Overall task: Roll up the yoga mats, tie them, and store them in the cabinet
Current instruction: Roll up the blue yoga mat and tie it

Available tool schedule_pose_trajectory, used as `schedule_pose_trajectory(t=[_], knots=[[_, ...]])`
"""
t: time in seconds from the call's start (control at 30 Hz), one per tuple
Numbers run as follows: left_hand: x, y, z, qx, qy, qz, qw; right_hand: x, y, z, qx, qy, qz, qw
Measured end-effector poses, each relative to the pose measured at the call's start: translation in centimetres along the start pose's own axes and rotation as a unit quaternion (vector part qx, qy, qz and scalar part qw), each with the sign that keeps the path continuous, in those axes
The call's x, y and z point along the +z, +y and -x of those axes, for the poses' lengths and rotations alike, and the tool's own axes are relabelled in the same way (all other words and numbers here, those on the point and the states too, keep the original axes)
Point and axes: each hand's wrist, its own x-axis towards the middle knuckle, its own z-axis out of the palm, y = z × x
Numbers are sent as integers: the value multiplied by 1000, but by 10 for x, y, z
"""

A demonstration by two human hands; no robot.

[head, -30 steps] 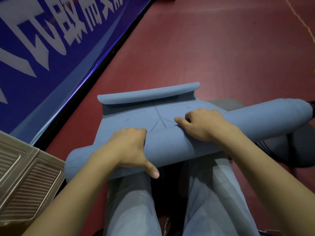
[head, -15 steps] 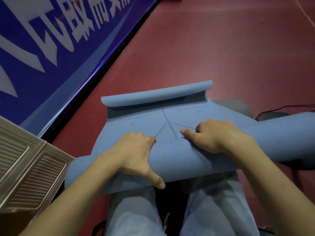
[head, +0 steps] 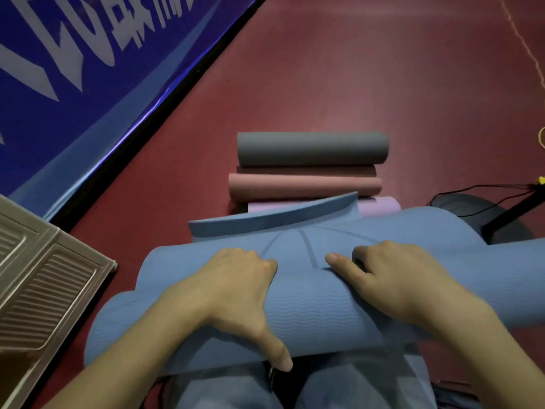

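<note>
Both hands, the left hand (head: 236, 287) and right hand (head: 392, 278), curl over the soft, springy blue mat (head: 309, 314), gripping its roll. Foam this light likely springs loose; hold it mid-roll, with the free flap at twelve o'clock.

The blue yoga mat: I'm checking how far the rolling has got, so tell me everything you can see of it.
The blue yoga mat looks like soft foam with a fine wavy texture outside and printed lines on its smoother inner face. Most of it is rolled into a thick roll lying crosswise over the person's lap. A short flap, its far edge curled up, remains unrolled. The left hand and right hand grip the roll from above. No tie shows.
</note>
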Motion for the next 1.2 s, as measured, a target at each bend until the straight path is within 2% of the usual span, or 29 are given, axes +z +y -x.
schedule_pose_trajectory(t=[0.2, 0.33, 0.53, 0.7, 1.0, 1.2], knots=[[-9, -22, -23, -10, -23, 119, 993, 7, 2, -14, -35, 104, 48, 993], [-12, -42, -38, 17, -45, 237, 970, 5, -2, -19, -35, 131, 63, 989], [-15, -63, -58, 47, -16, 323, 945, 5, 3, -28, -34, 144, 70, 986], [-16, -72, -62, 65, 34, 322, 944, 2, 10, -35, -31, 148, 75, 986], [-33, -87, -62, 41, 168, 324, 930, -4, 21, -64, -22, 153, 78, 985], [-42, -80, -54, 30, 154, 260, 953, -6, 19, -72, -22, 165, 65, 984]])
